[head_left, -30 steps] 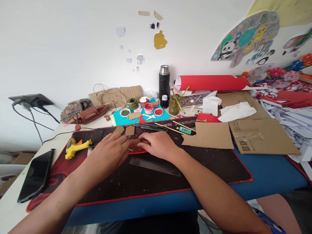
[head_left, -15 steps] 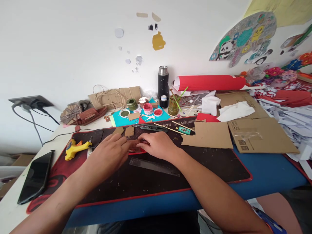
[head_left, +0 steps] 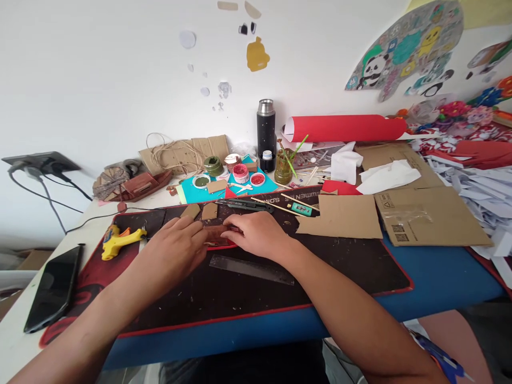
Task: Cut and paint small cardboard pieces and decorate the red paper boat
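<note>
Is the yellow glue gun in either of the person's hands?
No, the glue gun lies on the mat left of the left hand, untouched.

home craft desk (glue gun (head_left: 119, 241), cardboard (head_left: 428, 216))

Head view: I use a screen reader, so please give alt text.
Left hand and right hand press a small brown cardboard piece on a dark cutting mat. A clear ruler lies nearer; a yellow glue gun sits left.

Glue gun (head_left: 118, 240), phone (head_left: 52, 288), perhaps thermos (head_left: 265, 128).
</note>
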`<state>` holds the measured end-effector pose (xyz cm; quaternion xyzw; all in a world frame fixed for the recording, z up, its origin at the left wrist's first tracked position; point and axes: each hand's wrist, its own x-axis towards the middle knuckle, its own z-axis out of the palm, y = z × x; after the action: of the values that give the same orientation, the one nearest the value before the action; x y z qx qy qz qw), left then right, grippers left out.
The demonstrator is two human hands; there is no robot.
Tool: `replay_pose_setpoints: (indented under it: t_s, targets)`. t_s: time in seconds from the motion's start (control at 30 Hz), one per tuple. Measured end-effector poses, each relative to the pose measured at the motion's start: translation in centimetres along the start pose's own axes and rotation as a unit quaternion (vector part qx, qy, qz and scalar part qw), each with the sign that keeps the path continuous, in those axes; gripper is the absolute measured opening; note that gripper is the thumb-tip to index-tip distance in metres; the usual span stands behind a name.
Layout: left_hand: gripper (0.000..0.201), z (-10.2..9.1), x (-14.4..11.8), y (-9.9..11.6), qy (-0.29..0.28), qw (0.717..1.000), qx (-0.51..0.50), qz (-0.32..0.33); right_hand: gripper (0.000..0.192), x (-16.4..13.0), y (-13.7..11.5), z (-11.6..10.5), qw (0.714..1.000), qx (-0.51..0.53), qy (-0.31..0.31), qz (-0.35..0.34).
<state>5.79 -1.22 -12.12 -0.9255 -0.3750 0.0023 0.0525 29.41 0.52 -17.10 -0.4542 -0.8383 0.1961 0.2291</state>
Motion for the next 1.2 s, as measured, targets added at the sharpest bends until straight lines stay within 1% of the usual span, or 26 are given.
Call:
replay_pose_setpoints:
  t_s: [0.17,0.37,0.53,0.7,0.8,0.9,1.07,1.2]
  targets:
    - [0.029,0.5,-0.8,-0.4,0.009,1.000,-0.002,0.002,0.025,0.1,-0.1,0.0,1.000,-0.002,-0.009,0.000]
    - [0.027,0.8,-1.2,-0.8,0.002,1.000,0.005,-0.014,0.024,0.2,-0.2,-0.2,1.000,-0.005,-0.028,-0.003]
    - [0.022,0.5,-1.3,-0.7,-0.005,0.999,0.031,-0.010,0.028,0.2,-0.3,-0.3,0.999,-0.016,-0.043,-0.003]
    - [0.022,0.3,-1.4,-0.5,-0.005,0.998,0.057,-0.008,0.028,0.3,-0.4,-0.5,0.999,-0.017,-0.037,-0.005]
    - [0.024,0.4,-1.4,-0.6,0.015,0.999,0.050,0.006,0.027,0.3,-0.4,-0.6,0.999,-0.013,-0.037,-0.006]
    - [0.024,0.4,-1.3,-0.6,0.019,0.999,0.042,0.018,0.029,0.3,-0.4,-0.6,0.999,-0.018,-0.044,-0.008]
    - [0.025,0.2,-1.2,-0.5,0.015,0.999,0.032,0.011,0.028,0.2,-0.4,-0.6,0.999,-0.017,-0.051,-0.007]
    - [0.024,0.1,-1.2,-0.6,-0.001,0.999,0.037,0.010,0.027,0.2,-0.4,-0.7,0.998,-0.019,-0.051,-0.010]
